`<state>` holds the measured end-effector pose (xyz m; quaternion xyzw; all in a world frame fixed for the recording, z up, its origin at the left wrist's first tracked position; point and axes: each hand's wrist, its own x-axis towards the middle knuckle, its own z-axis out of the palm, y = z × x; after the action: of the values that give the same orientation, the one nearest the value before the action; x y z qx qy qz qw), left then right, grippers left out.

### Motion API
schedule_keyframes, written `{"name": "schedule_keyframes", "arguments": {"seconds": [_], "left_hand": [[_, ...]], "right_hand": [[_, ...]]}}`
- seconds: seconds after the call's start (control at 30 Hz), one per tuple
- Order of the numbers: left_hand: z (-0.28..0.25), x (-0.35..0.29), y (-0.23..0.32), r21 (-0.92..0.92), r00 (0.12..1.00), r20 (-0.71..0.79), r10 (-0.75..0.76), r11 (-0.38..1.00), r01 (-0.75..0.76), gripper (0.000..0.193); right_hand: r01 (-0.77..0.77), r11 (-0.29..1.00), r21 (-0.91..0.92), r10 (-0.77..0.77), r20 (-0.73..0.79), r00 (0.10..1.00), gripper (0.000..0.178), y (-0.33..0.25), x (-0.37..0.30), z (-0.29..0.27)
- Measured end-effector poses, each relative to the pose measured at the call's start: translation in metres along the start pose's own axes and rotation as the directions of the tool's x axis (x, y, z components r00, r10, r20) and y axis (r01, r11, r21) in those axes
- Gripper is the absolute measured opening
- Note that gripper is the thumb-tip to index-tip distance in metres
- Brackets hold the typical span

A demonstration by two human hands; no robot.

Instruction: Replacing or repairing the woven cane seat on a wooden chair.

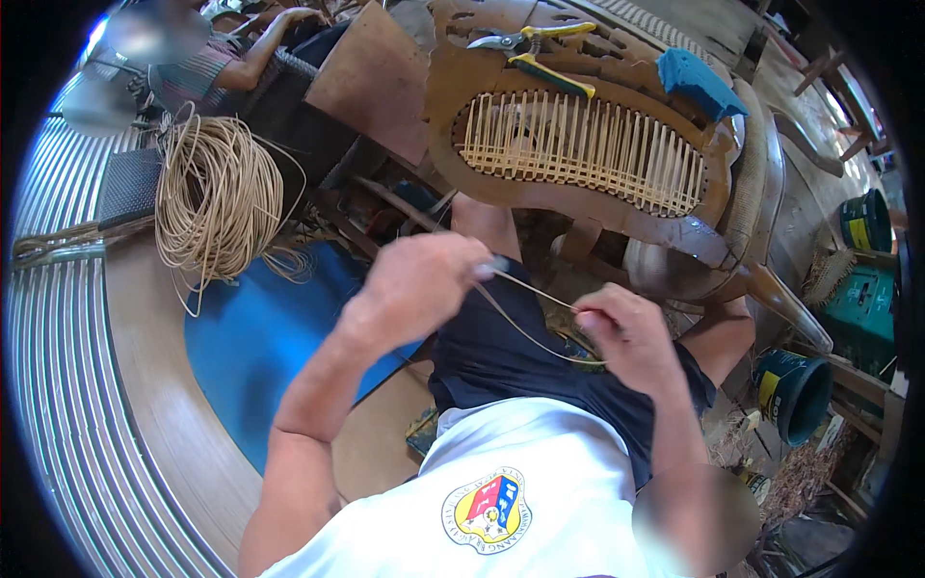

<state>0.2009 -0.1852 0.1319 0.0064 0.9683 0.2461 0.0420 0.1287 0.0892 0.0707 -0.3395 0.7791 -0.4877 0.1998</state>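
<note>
Above my lap a thin rattan strand [530,288] runs between my two hands, with a loop of it hanging below. My left hand [419,279] is closed, somewhat blurred, and pinches one end of the strand along with a small dark piece I cannot make out. My right hand [626,332] pinches the strand between thumb and fingers. Beyond my knees lies a carved wooden chair back [588,202], its oval opening partly woven with rattan strips [578,144]. Upright strips span the whole opening; cross strips fill its near edge.
Yellow-handled pruning shears [535,48] and a blue cloth [699,85] rest on the chair back. A big coil of rattan [217,197] sits at left, near a blue sheet [270,337]. Dark buckets [795,395] stand at right. Another person's arm [255,67] shows at far left.
</note>
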Motion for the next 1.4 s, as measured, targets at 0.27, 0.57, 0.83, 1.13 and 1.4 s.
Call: {"name": "schedule_keyframes", "arguments": {"seconds": [0.27,0.57,0.83,1.13,1.4], "left_hand": [[0.009,-0.026,-0.119,-0.119,0.826,-0.189,-0.531,0.847,0.517,0.032],[0.027,-0.065,-0.236,-0.924,0.885,0.324,-0.334,0.089,0.372,0.014],[0.028,-0.076,-0.258,0.288,0.83,-0.078,-0.553,0.784,0.55,0.037],[0.092,0.032,0.071,-0.8,0.966,0.249,0.062,0.576,0.17,0.041],[0.116,0.023,0.032,-0.511,0.893,0.449,-0.038,0.809,0.291,0.018]], "right_hand": [[-0.526,0.85,-0.004,0.523,0.115,0.844,0.012,0.032,-0.076,-0.143],[-0.68,0.73,0.066,0.674,-0.234,0.701,0.018,0.067,-0.213,-0.295],[-0.716,0.658,-0.234,0.706,-0.14,0.695,0.014,0.04,-0.174,-0.257],[-0.371,0.928,-0.03,0.371,0.146,0.917,0.011,0.029,-0.079,-0.072],[-0.485,0.844,0.227,0.491,0.036,0.871,0.017,0.08,-0.114,-0.082]]}}
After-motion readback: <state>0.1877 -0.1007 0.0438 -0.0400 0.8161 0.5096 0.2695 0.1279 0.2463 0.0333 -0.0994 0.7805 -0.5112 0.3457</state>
